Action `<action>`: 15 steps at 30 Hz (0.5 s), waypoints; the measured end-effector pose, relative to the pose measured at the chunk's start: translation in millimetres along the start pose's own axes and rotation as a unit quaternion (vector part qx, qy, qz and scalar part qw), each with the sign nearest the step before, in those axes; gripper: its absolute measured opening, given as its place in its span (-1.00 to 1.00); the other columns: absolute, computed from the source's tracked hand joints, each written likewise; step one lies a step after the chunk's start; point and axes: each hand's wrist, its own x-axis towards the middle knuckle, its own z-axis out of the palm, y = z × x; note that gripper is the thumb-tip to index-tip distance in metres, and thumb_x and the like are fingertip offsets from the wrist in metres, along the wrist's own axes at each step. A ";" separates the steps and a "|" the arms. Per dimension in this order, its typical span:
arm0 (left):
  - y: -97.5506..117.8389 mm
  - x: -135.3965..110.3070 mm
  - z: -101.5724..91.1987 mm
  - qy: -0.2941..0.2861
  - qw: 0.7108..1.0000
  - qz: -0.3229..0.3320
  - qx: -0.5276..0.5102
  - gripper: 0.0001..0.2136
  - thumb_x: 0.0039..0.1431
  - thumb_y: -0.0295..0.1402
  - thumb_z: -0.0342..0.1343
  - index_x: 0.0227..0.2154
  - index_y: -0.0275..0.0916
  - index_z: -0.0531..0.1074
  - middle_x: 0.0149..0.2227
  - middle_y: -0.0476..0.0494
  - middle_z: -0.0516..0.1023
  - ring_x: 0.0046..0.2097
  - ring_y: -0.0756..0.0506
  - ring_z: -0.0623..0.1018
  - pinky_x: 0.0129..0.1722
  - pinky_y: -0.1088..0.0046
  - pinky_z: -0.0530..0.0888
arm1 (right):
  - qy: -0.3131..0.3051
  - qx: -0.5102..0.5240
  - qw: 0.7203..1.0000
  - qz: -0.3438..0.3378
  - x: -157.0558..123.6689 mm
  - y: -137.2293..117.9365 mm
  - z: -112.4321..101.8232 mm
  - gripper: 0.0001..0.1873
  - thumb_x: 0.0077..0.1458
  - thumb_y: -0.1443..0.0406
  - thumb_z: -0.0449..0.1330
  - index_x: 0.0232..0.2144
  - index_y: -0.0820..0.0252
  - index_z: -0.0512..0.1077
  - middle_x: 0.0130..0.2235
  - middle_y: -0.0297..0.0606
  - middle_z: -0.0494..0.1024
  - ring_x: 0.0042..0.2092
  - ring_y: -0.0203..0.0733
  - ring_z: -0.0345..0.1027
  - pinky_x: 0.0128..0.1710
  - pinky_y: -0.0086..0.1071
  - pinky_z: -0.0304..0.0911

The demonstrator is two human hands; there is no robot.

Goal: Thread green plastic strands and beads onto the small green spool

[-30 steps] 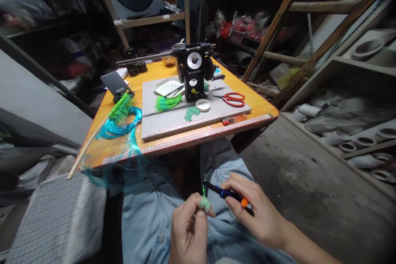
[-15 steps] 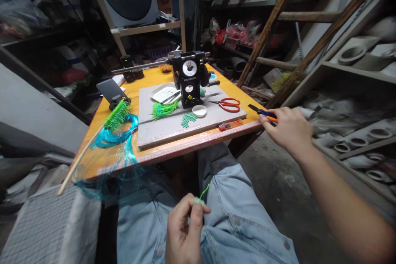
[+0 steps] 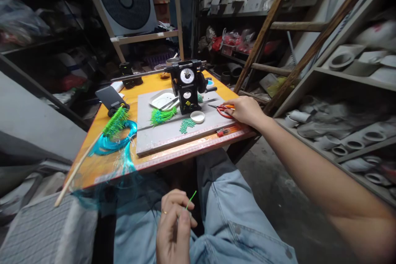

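My left hand (image 3: 175, 222) is low over my lap, its thumb and fingers pinched on a thin bright green strand (image 3: 192, 199) whose end sticks up. My right hand (image 3: 246, 110) reaches to the right side of the grey board, its fingers closed at the handles of the red-handled scissors (image 3: 223, 112). The scissors' blades point left. A lighter orange piece shows at the fingertips; whether it belongs to the scissors cannot be told. Near the scissors are a small white dish (image 3: 197, 117), a scatter of green beads (image 3: 187, 125) and an orange cutter knife (image 3: 227, 131).
A black machine with a dial (image 3: 187, 86) stands on the grey board (image 3: 161, 142), beside a white tray (image 3: 159, 98) and a green bristly bundle (image 3: 162, 116). Leftward on the yellow table lie a coil of blue line (image 3: 107, 145) and a stick (image 3: 77, 169). A wooden ladder (image 3: 262, 33) leans at right.
My right hand has moved left from the blue-and-orange tool at the table edge to the red-handled scissors; that tool no longer shows clearly. My left hand still pinches the green strand, slightly turned.
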 end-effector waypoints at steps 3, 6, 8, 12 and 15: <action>-3.1 -1.7 -1.0 -0.003 0.992 -0.074 -0.103 -0.70 0.28 -0.29 -0.01 -0.57 -0.16 0.41 -0.39 -0.07 0.52 -0.10 -0.16 0.42 -0.05 0.34 0.27 | 0.004 0.059 0.998 0.012 -18.8 -3.7 -15.8 -0.62 0.04 0.23 0.18 -0.09 0.24 0.54 -0.15 0.01 0.61 -0.15 0.14 0.45 -0.15 -0.12 0.30; -0.7 -1.9 -0.1 -0.005 0.979 -0.134 -0.154 -0.70 0.25 -0.23 0.04 -0.57 -0.18 0.44 -0.35 -0.10 0.59 -0.09 -0.18 0.48 -0.04 0.32 0.32 | -0.032 0.146 0.989 -0.003 -65.6 -19.1 -35.0 -0.58 0.14 0.17 0.08 0.01 0.18 0.44 -0.20 -0.13 0.61 -0.24 -0.04 0.48 -0.26 -0.26 0.37; 2.9 -1.7 1.3 -0.003 0.973 -0.158 -0.165 -0.69 0.24 -0.21 0.05 -0.58 -0.20 0.44 -0.31 -0.14 0.61 -0.05 -0.20 0.50 -0.03 0.31 0.33 | -0.146 0.314 0.938 -0.015 -106.1 -37.1 -43.5 -0.58 0.20 0.13 0.03 0.02 0.21 0.39 -0.32 -0.20 0.57 -0.37 -0.17 0.45 -0.43 -0.38 0.35; 8.0 -3.0 3.6 0.000 0.973 -0.167 -0.160 -0.68 0.25 -0.23 0.04 -0.59 -0.21 0.44 -0.23 -0.17 0.63 -0.01 -0.21 0.50 -0.01 0.30 0.33 | -0.337 0.511 0.789 0.051 -180.0 -78.8 -43.4 -0.75 0.13 0.28 0.16 -0.10 0.11 0.36 -0.40 -0.35 0.47 -0.48 -0.33 0.33 -0.50 -0.49 0.26; 9.3 -5.5 3.8 -0.002 0.978 -0.153 -0.139 -0.69 0.26 -0.26 0.04 -0.58 -0.20 0.46 -0.20 -0.17 0.63 -0.02 -0.21 0.50 0.02 0.27 0.30 | -0.365 0.486 0.794 0.014 -209.9 -101.0 -35.2 -0.64 -0.01 0.44 0.23 -0.15 0.03 0.34 -0.45 -0.43 0.47 -0.46 -0.30 0.34 -0.36 -0.44 0.31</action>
